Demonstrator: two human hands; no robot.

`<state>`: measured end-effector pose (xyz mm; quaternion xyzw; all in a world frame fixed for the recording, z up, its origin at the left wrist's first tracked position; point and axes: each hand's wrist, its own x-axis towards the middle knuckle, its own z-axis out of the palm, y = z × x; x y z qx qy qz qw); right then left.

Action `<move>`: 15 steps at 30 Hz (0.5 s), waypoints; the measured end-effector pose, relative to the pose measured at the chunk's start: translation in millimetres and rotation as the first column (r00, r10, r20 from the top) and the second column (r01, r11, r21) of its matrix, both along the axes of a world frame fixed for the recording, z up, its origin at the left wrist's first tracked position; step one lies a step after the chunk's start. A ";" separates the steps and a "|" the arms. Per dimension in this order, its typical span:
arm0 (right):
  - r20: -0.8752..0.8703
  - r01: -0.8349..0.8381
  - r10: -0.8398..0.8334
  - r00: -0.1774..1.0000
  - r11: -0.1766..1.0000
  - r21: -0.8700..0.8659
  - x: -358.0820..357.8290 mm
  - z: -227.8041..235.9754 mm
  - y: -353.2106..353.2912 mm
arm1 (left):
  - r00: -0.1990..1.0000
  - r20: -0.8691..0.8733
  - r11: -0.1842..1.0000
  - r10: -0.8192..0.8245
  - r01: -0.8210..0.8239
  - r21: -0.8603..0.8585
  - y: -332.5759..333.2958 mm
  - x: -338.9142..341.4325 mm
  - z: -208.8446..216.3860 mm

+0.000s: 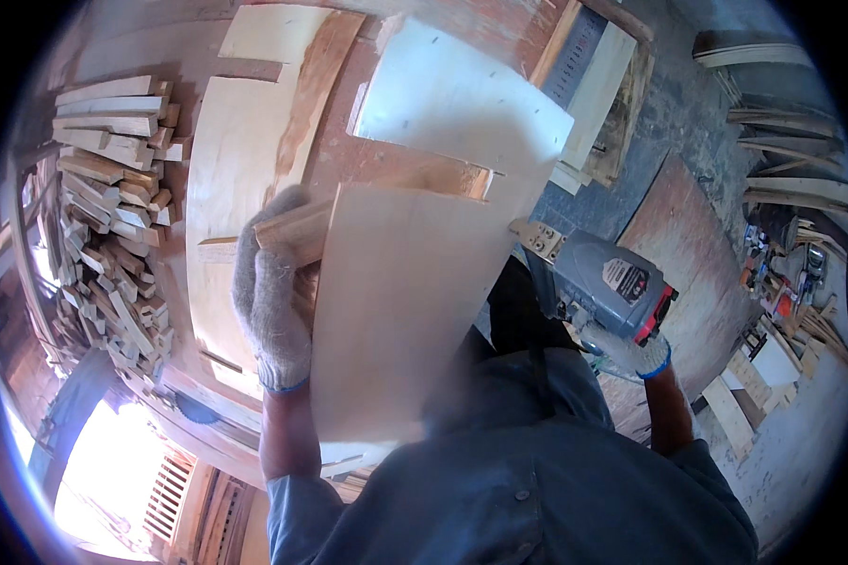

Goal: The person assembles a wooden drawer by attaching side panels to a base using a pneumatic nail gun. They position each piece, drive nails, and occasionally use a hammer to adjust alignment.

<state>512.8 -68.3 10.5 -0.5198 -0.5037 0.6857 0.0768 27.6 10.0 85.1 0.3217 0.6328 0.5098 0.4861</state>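
My gloved left hand (pixel 271 303) is closed around a short wooden batten (pixel 294 232) and the edge of a pale plywood sheet (pixel 400 311), which stands tilted just right of that hand. My gloved right hand (pixel 634 353) is wrapped around the grip of a grey nail gun (pixel 598 280), its nose close to the sheet's right edge; the two hands are well apart. Left of my left hand lies a stack of wood offcuts (pixel 113 188) on the workbench (pixel 349 160)
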 end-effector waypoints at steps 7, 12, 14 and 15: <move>-0.034 0.001 -0.003 0.999 0.998 -0.057 7.7 14.9 6.4 | 0.906 -0.246 0.939 -0.344 0.328 -0.104 17.6 20.2 16.5; 0.374 -0.405 0.327 0.868 0.902 0.151 12.1 25.1 1.9 | 0.669 -0.539 0.831 -0.513 0.544 -0.117 25.2 14.8 4.7; 0.372 -0.465 0.389 0.843 0.874 0.140 17.2 13.2 -2.0 | 0.745 -0.510 0.898 -0.430 0.412 -0.155 10.5 12.0 -5.5; 0.371 -0.495 0.419 0.829 0.858 0.137 17.1 8.1 -1.8 | 0.774 -0.501 0.920 -0.387 0.358 -0.158 5.5 11.1 -11.0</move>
